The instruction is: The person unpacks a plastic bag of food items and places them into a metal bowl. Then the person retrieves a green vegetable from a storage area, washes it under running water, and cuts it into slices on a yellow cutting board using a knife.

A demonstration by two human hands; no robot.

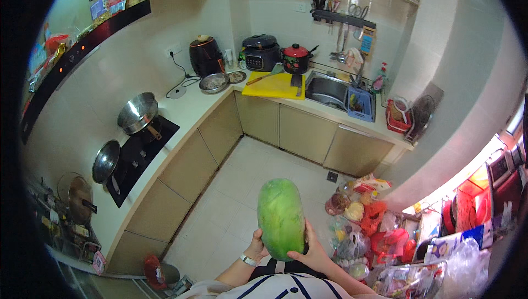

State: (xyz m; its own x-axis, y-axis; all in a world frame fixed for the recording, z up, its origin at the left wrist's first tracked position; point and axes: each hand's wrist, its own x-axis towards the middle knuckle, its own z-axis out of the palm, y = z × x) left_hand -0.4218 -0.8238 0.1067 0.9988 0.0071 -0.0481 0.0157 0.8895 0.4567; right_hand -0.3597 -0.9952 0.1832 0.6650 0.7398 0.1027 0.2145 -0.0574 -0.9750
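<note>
A large oblong green melon [281,218], probably a watermelon, is held upright in front of my body, above the tiled floor. My left hand [256,246], with a bracelet or watch on its wrist, grips the melon's lower left side. On its lower right side my right hand [311,249] presses, the thumb across the front. The fingers behind the melon are hidden. Farther off on the counter lie a yellow cutting board [270,88] and, on top of it, a cleaver [296,82] and a spatula [268,75].
A sink [326,88] with a blue basket [360,104] is at the back right. Pans stand on the black cooktop [142,154] at left. Plastic bags [373,216] and produce crowd the floor at right. A red bin [154,272] stands at lower left.
</note>
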